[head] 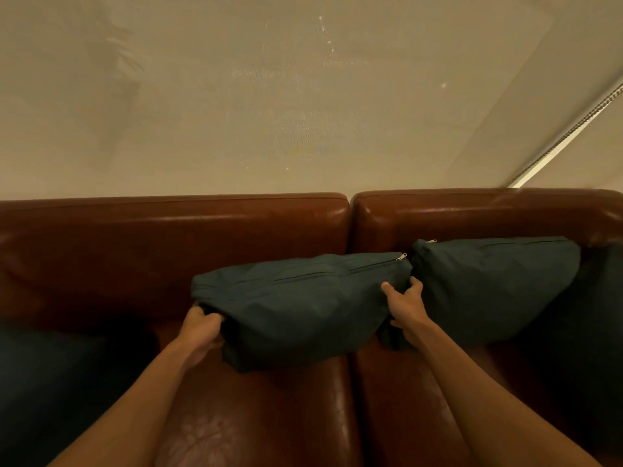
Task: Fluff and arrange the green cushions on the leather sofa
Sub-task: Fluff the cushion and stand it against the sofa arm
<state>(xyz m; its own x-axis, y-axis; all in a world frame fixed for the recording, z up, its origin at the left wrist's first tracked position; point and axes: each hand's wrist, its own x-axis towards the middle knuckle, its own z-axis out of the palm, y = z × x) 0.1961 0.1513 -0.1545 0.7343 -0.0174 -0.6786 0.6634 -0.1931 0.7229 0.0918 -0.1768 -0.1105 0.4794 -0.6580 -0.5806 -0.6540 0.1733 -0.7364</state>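
Dim warm light, soft blur, glare on the sofa (236, 230), dark corners

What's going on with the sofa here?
A person is working a green cushion at the middle of the brown leather sofa. The left hand grips its left end and the right hand grips its right end, with the zipper edge facing up. A second green cushion leans on the backrest just to its right. Another dark cushion sits in shadow at the far left.
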